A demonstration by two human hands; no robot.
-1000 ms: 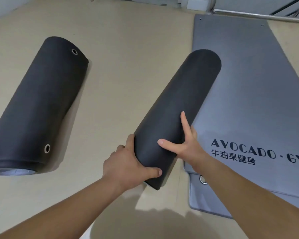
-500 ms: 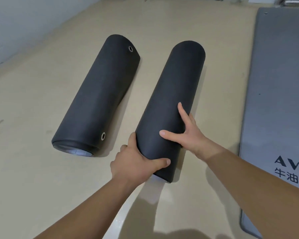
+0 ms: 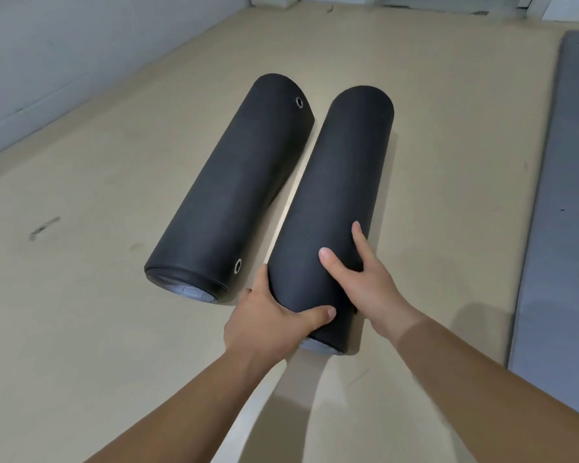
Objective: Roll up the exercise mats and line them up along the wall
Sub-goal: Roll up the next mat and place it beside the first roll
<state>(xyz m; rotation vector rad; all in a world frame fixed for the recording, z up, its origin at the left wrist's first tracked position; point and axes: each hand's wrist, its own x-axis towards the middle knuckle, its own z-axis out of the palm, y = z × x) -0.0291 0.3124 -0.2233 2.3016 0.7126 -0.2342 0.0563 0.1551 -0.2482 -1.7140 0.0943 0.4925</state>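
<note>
The held rolled mat (image 3: 335,202) points its long axis away from the person, nearly parallel to the second rolled mat (image 3: 234,182) just to its left, with a thin strip of floor (image 3: 81,295) between them. The left grip (image 3: 268,315) wraps its near end and the right grip (image 3: 358,282) clasps its right flank. The wall (image 3: 64,45) lies further left.

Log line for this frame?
left hand: grips near end of black rolled foam mat | right hand: holds its side | eyeleted black rolled mat: alongside, apart | flat grey mat: unrolled

Flat grey mat (image 3: 569,195) cut by right edge — print unreadable; right hand (image 3: 365,289) lower fingers hidden behind roll (image 3: 335,202).
</note>
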